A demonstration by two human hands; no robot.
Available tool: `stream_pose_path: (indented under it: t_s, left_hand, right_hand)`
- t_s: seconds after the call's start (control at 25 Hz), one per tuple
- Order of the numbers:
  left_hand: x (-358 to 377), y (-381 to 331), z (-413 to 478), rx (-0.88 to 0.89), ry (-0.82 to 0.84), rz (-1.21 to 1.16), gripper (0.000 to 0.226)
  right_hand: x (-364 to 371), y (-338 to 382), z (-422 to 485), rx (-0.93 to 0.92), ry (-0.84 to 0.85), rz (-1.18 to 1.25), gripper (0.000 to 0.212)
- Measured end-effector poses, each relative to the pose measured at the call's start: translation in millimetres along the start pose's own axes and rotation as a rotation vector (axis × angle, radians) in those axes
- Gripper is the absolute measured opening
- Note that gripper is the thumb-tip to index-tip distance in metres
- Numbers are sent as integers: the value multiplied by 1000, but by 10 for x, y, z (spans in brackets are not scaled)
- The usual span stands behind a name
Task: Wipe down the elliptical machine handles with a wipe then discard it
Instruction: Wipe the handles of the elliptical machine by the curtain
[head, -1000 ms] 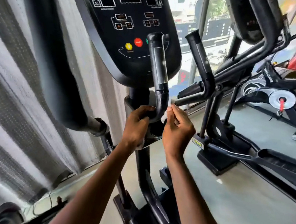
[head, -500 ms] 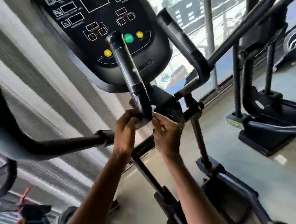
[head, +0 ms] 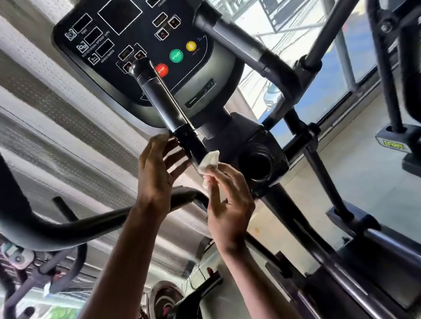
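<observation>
At the left edge of your view a thick black arm of the elliptical curves down and across. To its right the console sits tilted, and the handle runs from beside its red button down toward your hands. Your left hand is spread, fingers straight and holding nothing, the tips right at the handle's lower end; you cannot tell whether they touch it. Just right of them the white wipe lies crumpled against that same lower end, pinched between the thumb and fingers of your right hand. Farther right, the second handle angles up before the window.
</observation>
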State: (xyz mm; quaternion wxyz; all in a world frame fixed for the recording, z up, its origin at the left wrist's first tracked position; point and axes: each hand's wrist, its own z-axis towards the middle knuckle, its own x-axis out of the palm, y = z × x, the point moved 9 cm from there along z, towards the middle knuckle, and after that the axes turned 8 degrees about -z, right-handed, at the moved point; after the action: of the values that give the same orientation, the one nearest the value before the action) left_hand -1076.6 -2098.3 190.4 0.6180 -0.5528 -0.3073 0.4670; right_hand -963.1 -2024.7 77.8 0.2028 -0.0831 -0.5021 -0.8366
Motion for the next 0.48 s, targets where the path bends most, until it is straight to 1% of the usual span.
stream_pose_path:
  t_s: [0.08,0.16,0.2,0.24,0.32,0.4,0.48]
  left_hand:
    - [27,-56,20,13,-6,37,22]
    - [28,-78,32,19,-33,62,17]
    - [35,-77,29,22,-40,86,20]
    - [47,-70,33,28,-44,104,27]
    - [63,-75,23,39,-58,121,37]
    - [64,-65,30,38,-66,129,40]
    - [57,-71,29,29,-74,141,39]
  right_hand:
    - [17,-236,-25,176,23,82,18]
    - [106,-520,8,357,80,73,17]
    - [127,-593,11,424,110,75,17]
    - [128,-585,40,447,124,100,17]
    - [94,-350,126,357,117,164,16]
    - [54,-95,151,236,89,197,18]
    - [65,-100,126,213,61,205,19]
